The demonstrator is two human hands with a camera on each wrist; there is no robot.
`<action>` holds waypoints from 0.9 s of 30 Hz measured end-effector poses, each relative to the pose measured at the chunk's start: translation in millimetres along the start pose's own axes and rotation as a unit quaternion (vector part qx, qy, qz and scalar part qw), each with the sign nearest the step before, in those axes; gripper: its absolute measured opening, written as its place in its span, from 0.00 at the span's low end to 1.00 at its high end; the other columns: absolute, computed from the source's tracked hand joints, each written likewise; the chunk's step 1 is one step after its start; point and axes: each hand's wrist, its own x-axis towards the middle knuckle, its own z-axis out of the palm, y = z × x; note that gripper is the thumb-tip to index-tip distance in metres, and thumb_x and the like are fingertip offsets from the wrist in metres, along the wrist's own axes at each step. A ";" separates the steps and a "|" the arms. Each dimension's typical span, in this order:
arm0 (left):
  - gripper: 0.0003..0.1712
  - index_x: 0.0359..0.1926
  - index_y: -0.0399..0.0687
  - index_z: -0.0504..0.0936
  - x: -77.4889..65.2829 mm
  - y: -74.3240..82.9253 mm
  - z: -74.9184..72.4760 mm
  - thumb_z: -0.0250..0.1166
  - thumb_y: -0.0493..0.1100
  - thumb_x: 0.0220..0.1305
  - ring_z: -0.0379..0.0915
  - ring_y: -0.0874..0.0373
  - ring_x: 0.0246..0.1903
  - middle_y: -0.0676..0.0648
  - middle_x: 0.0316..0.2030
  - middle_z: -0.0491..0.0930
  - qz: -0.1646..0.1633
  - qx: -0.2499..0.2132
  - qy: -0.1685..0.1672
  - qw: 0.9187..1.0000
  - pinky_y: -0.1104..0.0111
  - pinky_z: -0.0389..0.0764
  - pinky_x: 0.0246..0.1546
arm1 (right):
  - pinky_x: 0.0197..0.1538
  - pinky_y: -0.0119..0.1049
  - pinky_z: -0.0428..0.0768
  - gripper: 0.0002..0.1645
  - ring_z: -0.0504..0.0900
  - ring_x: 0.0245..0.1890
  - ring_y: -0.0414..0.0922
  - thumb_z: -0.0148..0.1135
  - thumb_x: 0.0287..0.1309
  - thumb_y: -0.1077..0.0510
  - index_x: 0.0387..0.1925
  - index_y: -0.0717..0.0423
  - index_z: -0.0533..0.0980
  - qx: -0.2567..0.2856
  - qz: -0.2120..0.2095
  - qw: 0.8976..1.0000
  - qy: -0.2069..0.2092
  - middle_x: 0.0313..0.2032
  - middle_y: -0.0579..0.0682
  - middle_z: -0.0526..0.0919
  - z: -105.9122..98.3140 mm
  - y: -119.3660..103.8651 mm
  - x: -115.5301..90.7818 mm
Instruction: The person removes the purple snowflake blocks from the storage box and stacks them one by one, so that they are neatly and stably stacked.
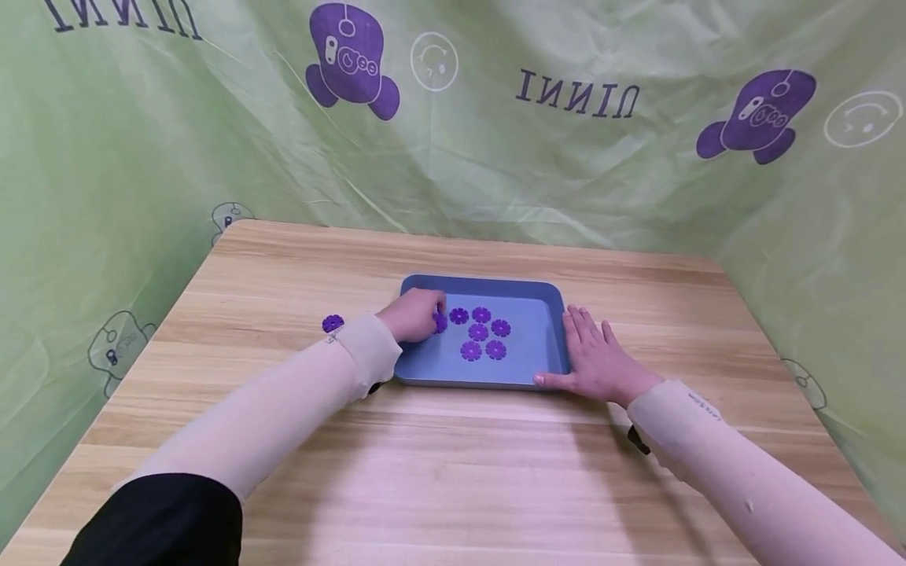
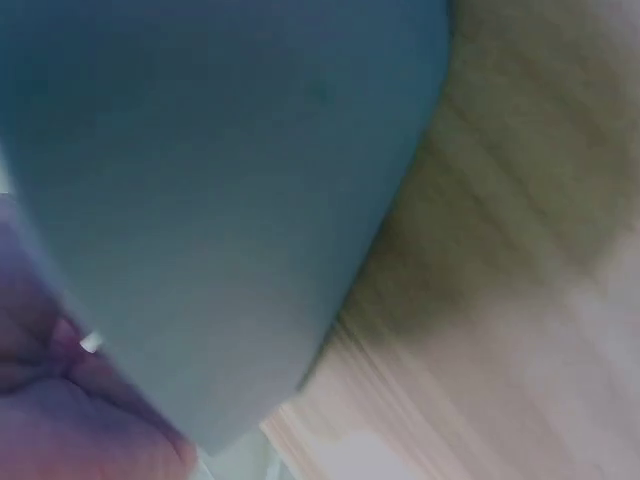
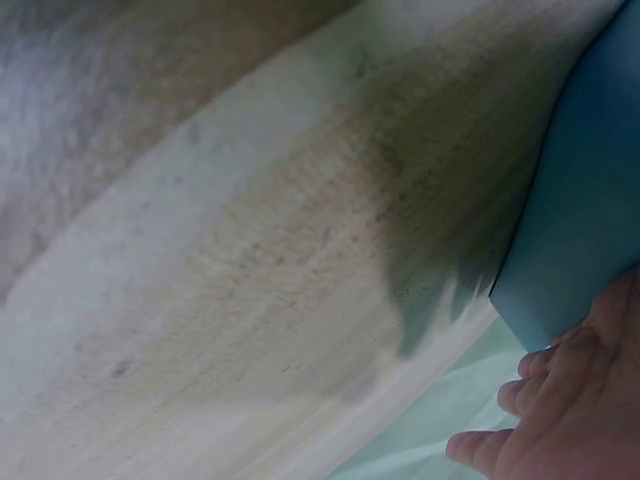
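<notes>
A purple notched disc point(image 1: 440, 322), shaped like a flower, is pinched by the left hand point(image 1: 416, 315) over the left side of a blue tray point(image 1: 531, 334). Several more purple discs point(image 1: 478, 332) lie flat near the middle of the tray. The right hand point(image 1: 602, 363) rests against the tray's right rim, fingers stretched along it and thumb at the near corner. In the left wrist view the tray's outer wall point(image 2: 230, 230) hides most of that hand. The right wrist view shows the right hand's fingers beside the tray wall point(image 3: 590, 190).
One purple disc point(image 1: 333, 323) lies outside the tray, on the wooden table point(image 1: 460, 464) to the left, close to the left sleeve point(image 1: 283, 401). A green printed curtain point(image 1: 481, 181) hangs behind the table and along its sides.
</notes>
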 end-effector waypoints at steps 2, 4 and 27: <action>0.12 0.46 0.38 0.80 -2.4 -4.4 -0.8 0.55 0.27 0.66 0.75 0.53 0.34 0.45 0.35 0.80 0.012 -0.024 0.015 1.000 0.64 0.78 0.35 | 0.73 0.70 0.39 0.75 0.37 0.78 0.69 0.60 0.60 0.23 0.75 0.80 0.41 -0.003 -0.001 1.000 0.001 0.77 0.76 0.40 0.7 -0.2 -0.2; 0.14 0.47 0.37 0.81 -5.2 -8.8 -2.1 0.54 0.27 0.65 0.75 0.53 0.32 0.45 0.34 0.80 0.020 -0.048 0.028 0.998 0.64 0.78 0.34 | 0.73 0.69 0.40 0.75 0.38 0.78 0.70 0.60 0.60 0.23 0.75 0.80 0.42 -0.009 -0.001 1.000 0.004 0.77 0.76 0.40 1.4 -0.5 -0.4; 0.15 0.56 0.31 0.77 -70.7 -75.3 -42.8 0.55 0.29 0.71 0.78 0.43 0.39 0.39 0.41 0.80 -0.069 -0.269 0.111 0.954 0.56 0.82 0.42 | 0.75 0.64 0.44 0.74 0.39 0.77 0.71 0.60 0.61 0.23 0.74 0.82 0.43 -0.024 -0.019 1.000 0.007 0.76 0.78 0.41 0.6 -1.2 0.8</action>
